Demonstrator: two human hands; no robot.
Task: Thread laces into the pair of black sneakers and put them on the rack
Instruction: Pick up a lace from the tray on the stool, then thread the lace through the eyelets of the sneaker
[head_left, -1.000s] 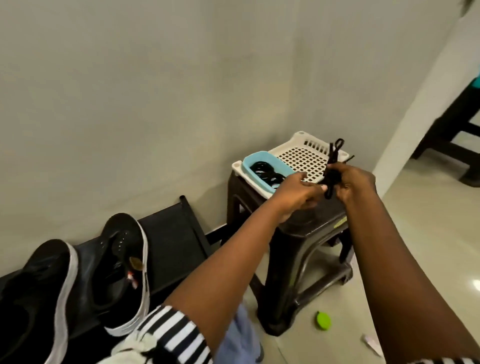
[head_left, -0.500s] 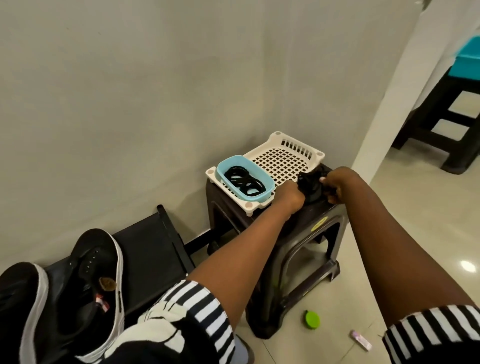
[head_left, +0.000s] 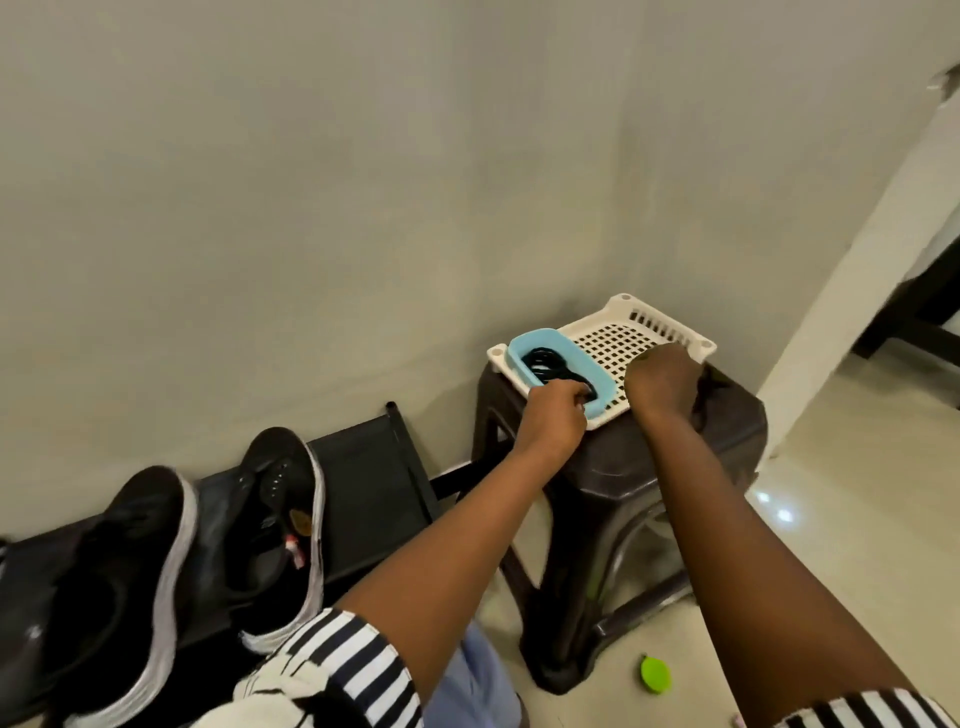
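Our left hand (head_left: 553, 415) fingers pinch black laces (head_left: 550, 364) in the blue tub (head_left: 597, 371); right hand (head_left: 662, 382) fingers curl over the white tray (head_left: 670, 327), grip unclear.

A white perforated tray (head_left: 649, 332) sits on a dark plastic stool (head_left: 649, 467); a green cap (head_left: 655, 674) lies on the floor near right.

A stool (head_left: 675, 467) stands against the far wall, right of a low rack (head_left: 363, 467). On the stool's far side lies a tray (head_left: 670, 317), and a small tub (head_left: 519, 347) sits in the tray's left end with coiled laces (head_left: 545, 362) in it. Two sneakers (head_left: 270, 525) rest side by side on the rack, at its left. On the floor near the stool's right lies a small cap (head_left: 655, 674).
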